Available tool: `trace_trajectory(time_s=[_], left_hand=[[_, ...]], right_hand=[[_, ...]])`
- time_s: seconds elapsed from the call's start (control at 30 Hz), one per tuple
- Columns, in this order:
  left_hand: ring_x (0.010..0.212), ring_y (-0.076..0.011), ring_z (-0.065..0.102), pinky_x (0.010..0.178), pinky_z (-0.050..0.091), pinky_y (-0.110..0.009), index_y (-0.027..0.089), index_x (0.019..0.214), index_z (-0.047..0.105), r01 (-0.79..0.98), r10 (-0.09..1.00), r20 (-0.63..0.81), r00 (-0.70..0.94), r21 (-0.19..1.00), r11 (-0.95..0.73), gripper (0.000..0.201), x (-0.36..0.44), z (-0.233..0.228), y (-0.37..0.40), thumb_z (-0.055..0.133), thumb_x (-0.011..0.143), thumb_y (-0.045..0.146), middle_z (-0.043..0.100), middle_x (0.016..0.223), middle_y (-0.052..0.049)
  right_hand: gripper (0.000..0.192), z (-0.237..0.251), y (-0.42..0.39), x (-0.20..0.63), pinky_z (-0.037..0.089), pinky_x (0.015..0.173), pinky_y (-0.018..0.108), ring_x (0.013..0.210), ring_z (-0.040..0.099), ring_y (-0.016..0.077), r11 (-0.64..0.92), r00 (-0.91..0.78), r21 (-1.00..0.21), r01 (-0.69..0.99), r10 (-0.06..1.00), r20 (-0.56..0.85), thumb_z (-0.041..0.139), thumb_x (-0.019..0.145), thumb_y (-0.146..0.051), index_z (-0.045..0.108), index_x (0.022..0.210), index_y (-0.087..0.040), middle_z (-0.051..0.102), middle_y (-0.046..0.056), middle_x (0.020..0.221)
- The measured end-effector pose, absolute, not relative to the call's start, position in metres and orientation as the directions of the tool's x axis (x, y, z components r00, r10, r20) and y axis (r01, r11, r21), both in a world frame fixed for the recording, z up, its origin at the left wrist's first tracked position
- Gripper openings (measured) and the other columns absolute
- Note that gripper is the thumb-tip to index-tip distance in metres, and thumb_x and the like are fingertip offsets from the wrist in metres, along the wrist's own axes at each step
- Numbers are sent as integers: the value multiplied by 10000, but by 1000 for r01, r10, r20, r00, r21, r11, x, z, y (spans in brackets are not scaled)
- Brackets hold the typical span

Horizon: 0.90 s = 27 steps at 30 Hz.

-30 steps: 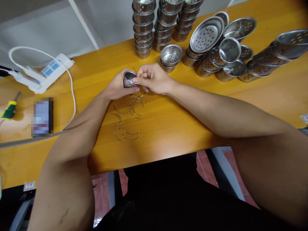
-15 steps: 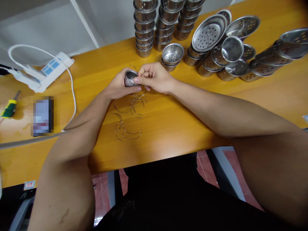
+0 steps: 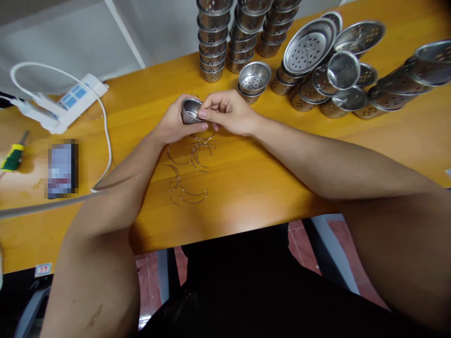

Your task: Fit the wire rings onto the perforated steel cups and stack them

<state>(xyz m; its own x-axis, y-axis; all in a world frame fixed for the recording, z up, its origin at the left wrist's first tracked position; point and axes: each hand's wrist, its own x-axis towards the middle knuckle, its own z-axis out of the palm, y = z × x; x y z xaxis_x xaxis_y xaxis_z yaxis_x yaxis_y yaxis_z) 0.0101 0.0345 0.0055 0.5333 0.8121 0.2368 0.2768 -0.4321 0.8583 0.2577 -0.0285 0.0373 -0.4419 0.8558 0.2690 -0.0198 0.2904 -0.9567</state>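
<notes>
Just above the frame's centre, the left hand (image 3: pixel 174 124) is cupping a small steel cup (image 3: pixel 190 111), fingers clenched around its wall to steady it, while the right hand (image 3: pixel 229 112) is pinching at its rim, seemingly on a thin wire. Loose wire handles (image 3: pixel 188 171) are lying below on the desk (image 3: pixel 246 173); stacked cups (image 3: pixel 211 42) are waiting at the top.

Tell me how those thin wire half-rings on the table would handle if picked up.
The wire half-rings look thin and probably light and springy. Lying flat and overlapping on the smooth table, they may tangle and be hard to pinch.
</notes>
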Motion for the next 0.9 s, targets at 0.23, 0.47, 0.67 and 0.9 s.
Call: trace_trajectory(time_s=[0.23, 0.47, 0.67, 0.9], left_hand=[[1331, -416, 783, 1244, 650, -632, 312, 1277, 716, 224, 827, 302, 474, 867, -445, 1022, 11, 7, 37, 1181, 619, 941, 816, 1346, -118], [1338, -430, 780, 1227, 637, -653, 330, 1270, 718, 235, 853, 284, 438, 880, -413, 890, 19, 13, 31, 1167, 705, 851, 820, 1271, -103], [1312, -420, 799, 1228, 660, -646, 340, 1310, 735, 190, 824, 349, 446, 863, -469, 877, 12, 3, 39, 1195, 702, 772, 818, 1352, -107], [1379, -425, 778, 1236, 654, -608, 341, 1423, 716, 299, 847, 351, 399, 823, -483, 916, 17, 8, 35, 1176, 774, 795, 793, 1357, -106]], right_hand=[[636, 21, -27, 259, 721, 813, 353, 930, 773, 237, 501, -316, -843, 195, 846, 429, 865, 1111, -886, 835, 1296, -278, 815, 81, 1165], [667, 10, -21, 268, 757, 1072, 461, 1210, 795, 323, 580, -276, -729, 364, 814, 511, 735, 1179, -887, 798, 1484, -297, 763, 137, 1459], [609, 10, -21, 271, 749, 1156, 510, 1365, 765, 365, 660, -343, -640, 394, 751, 564, 607, 1251, -840, 843, 1289, -279, 757, 157, 1483], [556, 11, -19, 272, 720, 1236, 549, 1423, 744, 385, 665, -332, -620, 417, 746, 577, 672, 1231, -800, 840, 1375, -290, 764, 162, 1477]])
